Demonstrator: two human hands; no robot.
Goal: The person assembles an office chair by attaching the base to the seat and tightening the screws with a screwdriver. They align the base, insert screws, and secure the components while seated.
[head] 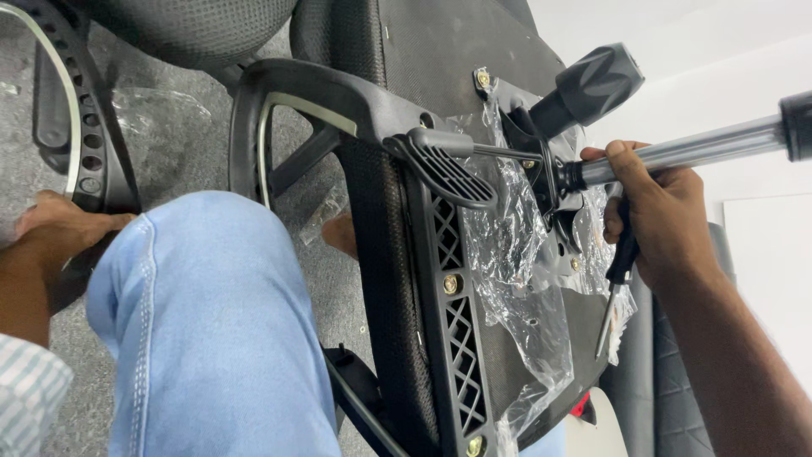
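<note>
right hand [655,222] reaching in from the right, fingers wrapped round one chrome gas lift cylinder [677,152] plus one screwdriver [620,258], left hand [55,222] clenched on one black armrest [89,127], chair seat underside [440,51] with four brass bolts

The rod [677,152] is seen as polished, glossy metal. The armrest [338,97] and lattice bracket [457,330] are matt black plastic. The wrap [516,279] is crinkled clear film. The screws [451,284] appear brass-coloured. Faded denim is worn on the knee [211,322].

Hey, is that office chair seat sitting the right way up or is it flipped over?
Flipped over: the chair seat shows its underside, with bolts, plastic wrap and the metal cylinder gripped by the right hand.
</note>
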